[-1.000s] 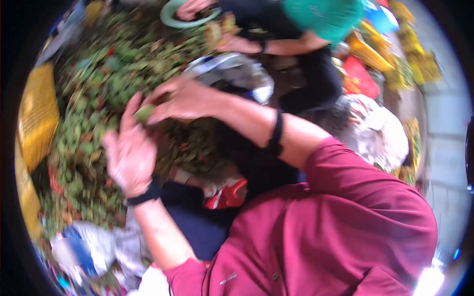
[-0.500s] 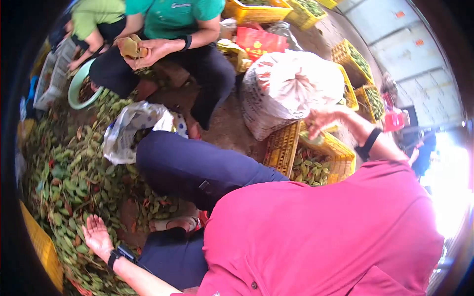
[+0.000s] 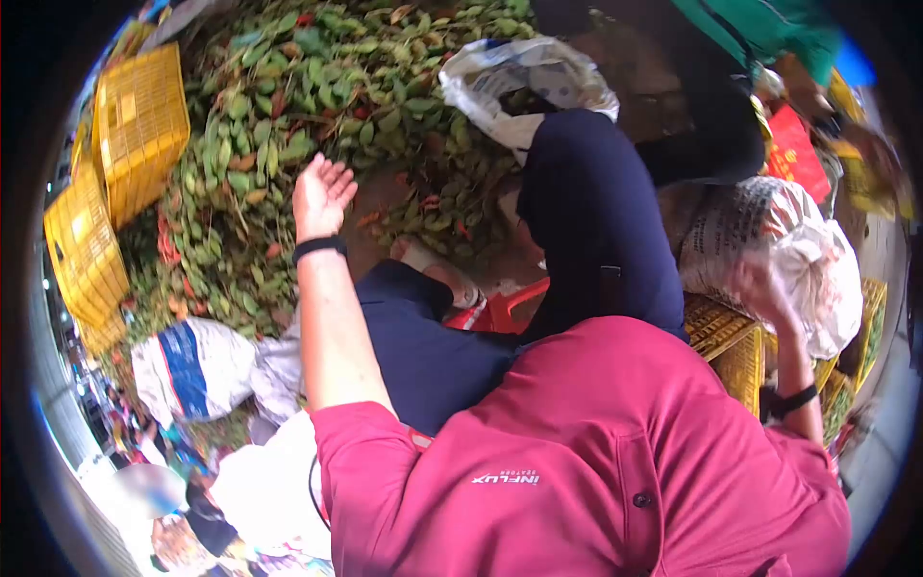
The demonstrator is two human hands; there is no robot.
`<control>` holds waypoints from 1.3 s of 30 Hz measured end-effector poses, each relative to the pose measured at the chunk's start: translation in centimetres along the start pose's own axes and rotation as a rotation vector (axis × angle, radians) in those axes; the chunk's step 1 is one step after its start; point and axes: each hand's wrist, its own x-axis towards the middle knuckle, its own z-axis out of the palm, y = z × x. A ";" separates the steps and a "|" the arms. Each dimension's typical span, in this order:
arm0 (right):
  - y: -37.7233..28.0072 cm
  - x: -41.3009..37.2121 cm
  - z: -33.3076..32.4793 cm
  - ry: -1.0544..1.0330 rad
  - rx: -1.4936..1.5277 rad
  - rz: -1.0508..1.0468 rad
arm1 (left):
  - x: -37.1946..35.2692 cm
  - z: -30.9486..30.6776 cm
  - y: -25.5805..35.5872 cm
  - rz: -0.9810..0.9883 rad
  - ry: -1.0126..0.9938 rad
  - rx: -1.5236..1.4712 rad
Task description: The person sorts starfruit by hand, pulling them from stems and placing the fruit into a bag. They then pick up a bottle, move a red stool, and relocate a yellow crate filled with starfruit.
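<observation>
Two hands work well apart: the left hand (image 3: 322, 192), open and empty, has the pod pile (image 3: 250, 144) just beyond it at 11 o'clock. The right hand (image 3: 764, 284) is at the white sack (image 3: 808, 240), too blurred to tell its grip.

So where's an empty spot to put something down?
A small bare floor patch lies beside the left hand, bordered by the green pods and the dark trouser leg. Leftward is crowded with pods and yellow crates; the right hand is near the white sack.
</observation>
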 end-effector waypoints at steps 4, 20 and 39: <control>-26.6 9.3 -2.4 0.157 0.122 -0.504 | -0.3 1.5 -0.1 0.047 0.030 -0.106; -28.0 38.2 40.8 -0.051 -0.238 -0.377 | 9.0 -2.8 -34.8 -0.566 0.243 -0.842; -28.9 46.5 39.6 -0.377 0.233 0.147 | 15.3 0.7 -23.1 -0.261 0.473 -0.230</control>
